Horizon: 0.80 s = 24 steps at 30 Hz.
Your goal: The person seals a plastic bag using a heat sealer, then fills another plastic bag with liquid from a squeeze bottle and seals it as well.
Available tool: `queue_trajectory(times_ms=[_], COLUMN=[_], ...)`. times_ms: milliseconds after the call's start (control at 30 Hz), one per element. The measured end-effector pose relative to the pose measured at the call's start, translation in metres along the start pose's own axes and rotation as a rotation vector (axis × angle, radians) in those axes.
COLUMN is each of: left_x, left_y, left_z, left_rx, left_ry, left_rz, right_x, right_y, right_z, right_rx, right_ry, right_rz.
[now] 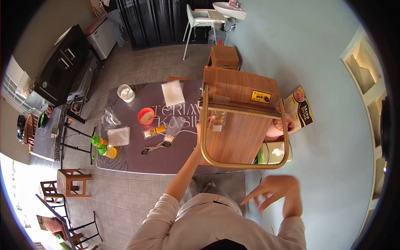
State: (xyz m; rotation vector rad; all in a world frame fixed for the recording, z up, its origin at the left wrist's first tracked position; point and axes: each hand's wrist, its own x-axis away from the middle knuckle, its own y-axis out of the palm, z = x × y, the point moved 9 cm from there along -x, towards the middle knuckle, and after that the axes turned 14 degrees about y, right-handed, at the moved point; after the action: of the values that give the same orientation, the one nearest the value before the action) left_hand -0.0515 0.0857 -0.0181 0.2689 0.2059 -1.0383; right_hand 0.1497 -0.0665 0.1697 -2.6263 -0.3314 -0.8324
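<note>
A wood-grain bag sealer with a bent gold-coloured handle stands at the right of the dark table. My left hand reaches under the handle and grips a small clear plastic packet near the sealing bar; its contents are too small to make out. In the air in front of the sealer hangs my right hand, fingers apart and nothing in it. Left of the sealer lie scissors, a filled packet, another small packet and a red bowl.
Clear plastic bags and a second stack of bags lie on the table. Green-topped yellow bottles stand at its left edge, a white tub behind. Right of the sealer are a menu stand and a tissue box.
</note>
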Motion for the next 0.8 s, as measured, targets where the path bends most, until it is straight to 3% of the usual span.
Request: queue_trajectory(times_ms=[100, 133, 167, 233, 300, 467, 533, 800], left_x=[0.003, 0.002, 0.001, 0.001, 0.002, 0.001, 0.002, 0.010], left_y=[-0.003, -0.003, -0.003, -0.003, -0.003, -0.004, -0.001, -0.009], left_z=[0.003, 0.005, 0.002, -0.012, 0.000, -0.002, -0.020, -0.009], left_rx=[0.027, 0.045, 0.046, 0.016, 0.022, 0.046, 0.055, 0.017], left_ry=[0.055, 0.050, 0.057, 0.062, 0.068, 0.093, 0.013, 0.116], left_rz=[0.054, 0.057, 0.054, 0.027, 0.037, 0.042, -0.016, -0.003], right_x=[0.028, 0.030, 0.025, -0.007, -0.044, -0.088, -0.091, -0.085], right_y=[-0.115, -0.152, -0.182, -0.223, -0.247, -0.262, -0.259, -0.262], right_z=[-0.017, -0.022, -0.036, -0.013, 0.018, 0.038, 0.032, 0.024], right_rx=[-0.144, 0.062, 0.255, 0.528, 0.554, 0.683, 0.723, 0.769], right_ry=[0.023, 0.030, 0.132, 0.264, 0.335, 0.323, 0.298, 0.294], right_rz=[0.721, 1.060, 1.152, 1.218, 1.141, 1.051, 1.041, 1.125])
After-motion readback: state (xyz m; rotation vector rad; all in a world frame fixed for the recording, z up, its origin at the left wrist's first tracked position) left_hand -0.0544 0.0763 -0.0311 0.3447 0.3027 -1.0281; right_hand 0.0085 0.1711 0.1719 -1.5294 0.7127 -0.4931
